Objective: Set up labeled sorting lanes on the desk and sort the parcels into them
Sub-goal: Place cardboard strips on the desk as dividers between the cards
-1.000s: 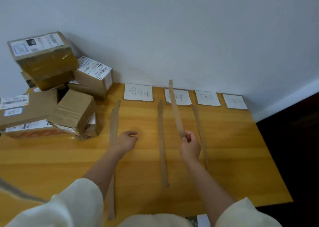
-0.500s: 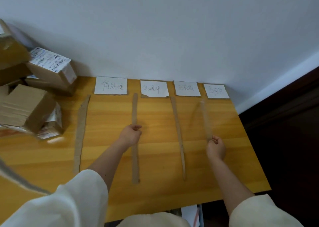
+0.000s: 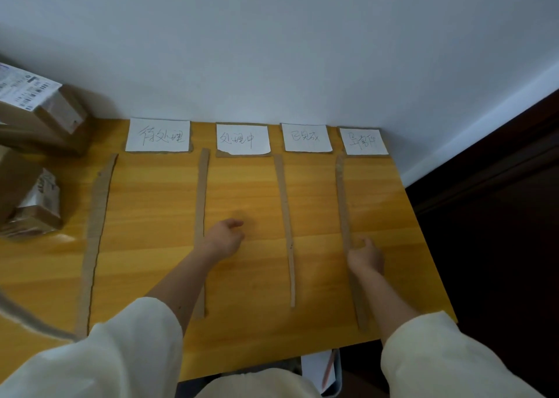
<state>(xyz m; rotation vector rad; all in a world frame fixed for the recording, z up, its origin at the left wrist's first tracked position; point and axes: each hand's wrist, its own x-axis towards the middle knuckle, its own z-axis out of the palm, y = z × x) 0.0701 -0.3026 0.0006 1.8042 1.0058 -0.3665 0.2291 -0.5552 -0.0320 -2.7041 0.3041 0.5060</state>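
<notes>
Likely a room at home or a small office used for parcel handling — a plain wooden table [image 3: 393, 222] pushed against a bare white wall [image 3: 302, 49], taped shipping boxes [image 3: 36, 119] piled at its left, dark flooring beside it.

white wall [image 3: 272, 49] behind; pencil [image 3: 328, 370] on paper [image 3: 311, 370] below.
</notes>
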